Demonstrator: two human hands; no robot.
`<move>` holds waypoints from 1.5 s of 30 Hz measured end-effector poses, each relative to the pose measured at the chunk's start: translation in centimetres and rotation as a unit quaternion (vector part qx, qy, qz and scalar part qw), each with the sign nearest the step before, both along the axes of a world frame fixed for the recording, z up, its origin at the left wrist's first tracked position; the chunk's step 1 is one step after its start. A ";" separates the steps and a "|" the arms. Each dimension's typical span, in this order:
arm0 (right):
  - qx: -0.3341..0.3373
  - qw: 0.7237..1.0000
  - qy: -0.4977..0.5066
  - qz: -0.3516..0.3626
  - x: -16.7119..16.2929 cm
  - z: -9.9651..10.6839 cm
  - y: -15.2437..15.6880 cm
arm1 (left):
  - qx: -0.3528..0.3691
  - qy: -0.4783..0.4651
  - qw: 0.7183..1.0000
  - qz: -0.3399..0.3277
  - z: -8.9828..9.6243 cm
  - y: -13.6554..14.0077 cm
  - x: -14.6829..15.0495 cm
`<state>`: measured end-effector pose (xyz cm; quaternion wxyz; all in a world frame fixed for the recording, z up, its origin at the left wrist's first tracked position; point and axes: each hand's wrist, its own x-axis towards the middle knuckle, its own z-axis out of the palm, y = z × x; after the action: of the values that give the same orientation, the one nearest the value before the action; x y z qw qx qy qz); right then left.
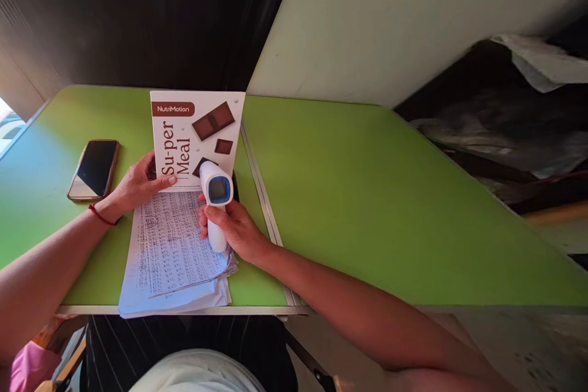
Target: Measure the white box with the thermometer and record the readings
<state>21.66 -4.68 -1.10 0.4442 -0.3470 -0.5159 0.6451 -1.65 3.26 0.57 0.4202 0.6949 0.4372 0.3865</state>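
Note:
My left hand [142,182] grips the lower left edge of a white box [197,135] printed "NutriMotion Su-per Meal" with brown chocolate pieces, its thumb over the front. The box is held up above a stack of handwritten papers [169,245]. In my right hand [239,229] is a white infrared thermometer [217,239], held by its handle. The thermometer's blue-ringed screen faces me and looks dark; its head is in front of the box's lower right part. Whether it touches the box I cannot tell. Fingers behind the box are hidden.
A smartphone [94,168] lies on the green table [367,208], left of my left hand. A metal seam [261,190] crosses the tabletop just right of the box. Behind the table stand a dark panel and a pale wall [349,30]; plastic-covered items [505,135] are at the right.

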 end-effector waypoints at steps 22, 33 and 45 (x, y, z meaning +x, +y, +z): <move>0.047 0.990 -0.078 -0.110 2.3 1.0 1.4 | 0.078 0.022 0.995 0.060 0.2 0.1 0.0; 0.076 0.767 -0.588 -0.246 10.9 1.0 8.0 | 0.118 0.071 0.976 0.170 -1.4 2.6 -2.1; 0.017 0.723 -0.645 -0.247 10.9 1.0 8.1 | 0.146 0.138 0.965 0.171 -2.3 3.5 -2.7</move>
<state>32.55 3.41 -0.07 0.1538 -0.7864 -0.5852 0.1244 -4.35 6.72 -1.77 0.1773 0.7101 0.5420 0.4130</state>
